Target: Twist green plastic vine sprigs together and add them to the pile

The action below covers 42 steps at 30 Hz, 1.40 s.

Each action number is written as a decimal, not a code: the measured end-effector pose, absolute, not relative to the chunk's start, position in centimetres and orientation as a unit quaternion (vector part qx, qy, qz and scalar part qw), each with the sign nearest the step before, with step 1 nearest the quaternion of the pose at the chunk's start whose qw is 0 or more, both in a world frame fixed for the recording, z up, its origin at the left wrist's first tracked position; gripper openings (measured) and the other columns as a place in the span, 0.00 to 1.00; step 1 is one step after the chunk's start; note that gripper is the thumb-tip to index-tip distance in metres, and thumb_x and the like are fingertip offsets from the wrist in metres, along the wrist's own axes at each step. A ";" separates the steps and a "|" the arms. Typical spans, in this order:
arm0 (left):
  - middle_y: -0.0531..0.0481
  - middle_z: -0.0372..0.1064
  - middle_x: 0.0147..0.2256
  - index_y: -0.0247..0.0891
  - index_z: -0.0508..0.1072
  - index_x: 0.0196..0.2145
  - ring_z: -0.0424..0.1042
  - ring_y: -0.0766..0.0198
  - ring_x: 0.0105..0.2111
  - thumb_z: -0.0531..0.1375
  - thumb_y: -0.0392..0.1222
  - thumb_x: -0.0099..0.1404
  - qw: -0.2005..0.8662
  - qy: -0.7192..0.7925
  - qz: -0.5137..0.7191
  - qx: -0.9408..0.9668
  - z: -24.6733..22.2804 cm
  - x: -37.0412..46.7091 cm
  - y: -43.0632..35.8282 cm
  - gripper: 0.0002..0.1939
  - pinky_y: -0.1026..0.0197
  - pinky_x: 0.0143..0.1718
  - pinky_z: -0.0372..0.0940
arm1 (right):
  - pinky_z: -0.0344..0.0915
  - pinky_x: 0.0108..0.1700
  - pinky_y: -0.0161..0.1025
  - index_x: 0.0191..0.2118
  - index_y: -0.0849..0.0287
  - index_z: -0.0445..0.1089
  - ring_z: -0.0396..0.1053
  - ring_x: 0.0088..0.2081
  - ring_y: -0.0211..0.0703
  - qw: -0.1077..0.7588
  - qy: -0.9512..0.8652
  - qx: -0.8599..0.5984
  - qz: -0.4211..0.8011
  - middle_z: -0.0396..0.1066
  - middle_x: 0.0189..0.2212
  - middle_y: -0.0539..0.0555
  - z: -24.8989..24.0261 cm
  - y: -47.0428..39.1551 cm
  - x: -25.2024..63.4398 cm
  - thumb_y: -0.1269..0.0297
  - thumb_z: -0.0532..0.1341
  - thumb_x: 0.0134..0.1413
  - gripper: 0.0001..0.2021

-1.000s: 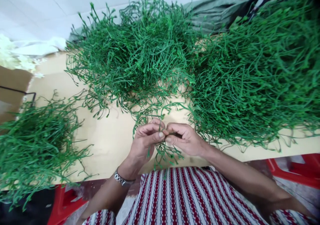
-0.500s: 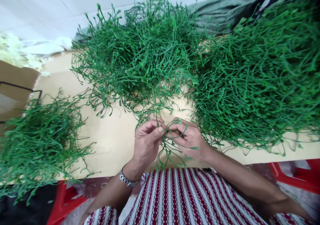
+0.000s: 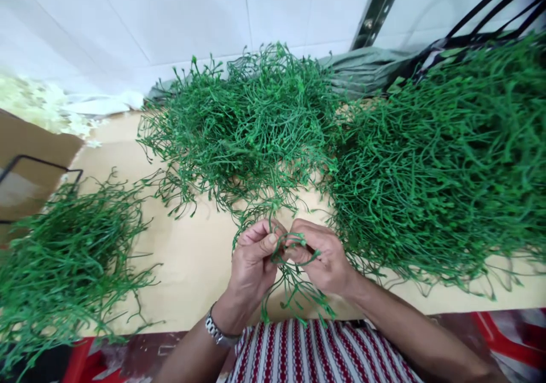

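Observation:
Close together over the table's front part, both my hands pinch green artificial stems (image 3: 294,292) whose thin branches droop below the fingers. My left hand (image 3: 255,255) is closed, thumb against the index finger on the stem. With fingers curled, my right hand (image 3: 326,255) grips the curved branches just beside the left fingertips. Exactly where one stem meets another is hidden by the fingers. Behind the hands lies a loose heap of similar green stems (image 3: 239,127). A larger heap of green stems (image 3: 439,195) spreads to the right of my right hand.
A smaller pile of green stems (image 3: 72,263) hangs over the table's (image 3: 187,269) front left edge. Beyond it are a cardboard box (image 3: 38,144), a black wire frame (image 3: 46,161) and pale yellow flowers (image 3: 34,102). Red stools (image 3: 499,337) stand below. A tiled wall (image 3: 191,19) closes the back.
The whole view has tilted up, so the table appears lower and more wall shows. My right hand has curled further round the branches; fewer stick out past its fingers.

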<state>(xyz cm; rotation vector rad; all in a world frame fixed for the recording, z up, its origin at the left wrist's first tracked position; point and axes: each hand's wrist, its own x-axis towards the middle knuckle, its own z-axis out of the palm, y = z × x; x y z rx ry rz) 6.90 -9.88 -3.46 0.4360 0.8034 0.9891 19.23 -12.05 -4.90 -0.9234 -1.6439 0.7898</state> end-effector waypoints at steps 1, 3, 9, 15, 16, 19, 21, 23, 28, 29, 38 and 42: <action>0.54 0.63 0.18 0.30 0.69 0.18 0.59 0.75 0.18 0.68 0.33 0.39 0.787 0.367 0.456 0.195 -3.4 6.9 -9.9 0.10 0.74 0.16 0.54 | 0.53 0.26 0.33 0.25 0.61 0.63 0.57 0.24 0.35 0.521 -0.689 -0.382 0.329 0.58 0.20 0.49 -4.8 -12.0 19.3 0.69 0.53 0.55 0.09; 0.54 0.63 0.17 0.30 0.69 0.18 0.59 0.75 0.17 0.68 0.32 0.38 0.797 0.357 0.452 0.181 -3.3 7.0 -9.8 0.11 0.74 0.16 0.54 | 0.54 0.26 0.33 0.25 0.61 0.64 0.58 0.24 0.36 0.518 -0.695 -0.381 0.322 0.58 0.20 0.50 -4.6 -12.0 19.4 0.70 0.52 0.55 0.10; 0.56 0.63 0.17 0.30 0.69 0.18 0.57 0.78 0.14 0.68 0.31 0.37 0.817 0.338 0.442 0.153 -2.9 7.8 -9.7 0.11 0.75 0.14 0.53 | 0.55 0.27 0.34 0.26 0.61 0.64 0.59 0.25 0.36 0.520 -0.698 -0.382 0.309 0.61 0.21 0.51 -4.4 -11.8 20.0 0.70 0.52 0.55 0.09; 0.58 0.59 0.15 0.30 0.66 0.17 0.47 0.82 0.10 0.67 0.34 0.43 0.818 0.340 0.433 0.165 -2.0 9.0 -8.7 0.11 0.75 0.11 0.47 | 0.55 0.27 0.33 0.27 0.61 0.64 0.58 0.25 0.35 0.507 -0.727 -0.337 0.316 0.60 0.21 0.50 -3.3 -12.5 20.6 0.73 0.52 0.54 0.08; 0.58 0.59 0.15 0.30 0.65 0.17 0.47 0.82 0.10 0.67 0.35 0.44 0.812 0.342 0.437 0.180 -1.8 9.0 -8.5 0.12 0.75 0.11 0.47 | 0.55 0.27 0.33 0.28 0.61 0.64 0.58 0.25 0.35 0.506 -0.728 -0.333 0.320 0.60 0.22 0.50 -3.2 -12.5 21.0 0.73 0.52 0.54 0.07; 0.56 0.63 0.19 0.32 0.67 0.20 0.53 0.79 0.11 0.67 0.37 0.45 0.788 0.340 0.447 0.252 -1.4 9.0 -8.4 0.11 0.73 0.12 0.50 | 0.56 0.29 0.34 0.30 0.59 0.64 0.59 0.27 0.36 0.545 -0.672 -0.387 0.318 0.60 0.24 0.50 -3.2 -12.2 22.9 0.70 0.53 0.56 0.05; 0.56 0.64 0.20 0.32 0.68 0.21 0.56 0.77 0.12 0.67 0.38 0.45 0.779 0.348 0.438 0.283 -1.6 8.9 -8.4 0.11 0.72 0.13 0.51 | 0.56 0.32 0.36 0.30 0.59 0.62 0.60 0.30 0.38 0.551 -0.644 -0.408 0.340 0.60 0.26 0.51 -3.5 -11.7 23.9 0.64 0.53 0.57 0.07; 0.56 0.64 0.20 0.32 0.69 0.21 0.58 0.77 0.13 0.67 0.37 0.45 0.770 0.366 0.431 0.296 -2.1 8.8 -8.3 0.10 0.72 0.13 0.52 | 0.57 0.36 0.38 0.29 0.59 0.61 0.61 0.33 0.39 0.539 -0.629 -0.403 0.389 0.61 0.29 0.52 -4.1 -11.3 24.4 0.60 0.50 0.59 0.11; 0.54 0.65 0.23 0.33 0.71 0.22 0.59 0.76 0.14 0.66 0.36 0.46 0.765 0.382 0.409 0.318 -3.2 8.4 -8.3 0.07 0.71 0.12 0.53 | 0.53 0.23 0.31 0.36 0.58 0.62 0.55 0.21 0.31 0.525 -0.510 -0.418 0.538 0.58 0.22 0.47 -5.5 -10.9 23.8 0.56 0.52 0.59 0.11; 0.54 0.65 0.23 0.33 0.71 0.22 0.60 0.76 0.14 0.66 0.36 0.46 0.766 0.380 0.402 0.328 -3.4 8.3 -8.4 0.07 0.71 0.13 0.54 | 0.50 0.22 0.30 0.37 0.58 0.62 0.51 0.19 0.31 0.511 -0.491 -0.421 0.567 0.56 0.20 0.45 -5.7 -10.9 23.6 0.55 0.53 0.58 0.12; 0.55 0.60 0.22 0.33 0.71 0.25 0.60 0.74 0.21 0.61 0.30 0.51 0.659 0.390 0.382 0.518 -4.4 7.4 -9.0 0.02 0.70 0.20 0.58 | 0.47 0.23 0.30 0.25 0.62 0.60 0.49 0.23 0.30 0.335 -0.520 -0.455 0.641 0.53 0.21 0.46 -5.9 -11.0 22.3 0.47 0.62 0.42 0.21; 0.54 0.61 0.24 0.33 0.70 0.25 0.61 0.73 0.21 0.61 0.31 0.52 0.645 0.387 0.388 0.532 -4.6 7.0 -9.2 0.02 0.70 0.21 0.58 | 0.51 0.25 0.29 0.27 0.63 0.62 0.52 0.24 0.30 0.330 -0.529 -0.450 0.639 0.55 0.22 0.46 -5.8 -11.5 22.1 0.56 0.61 0.46 0.14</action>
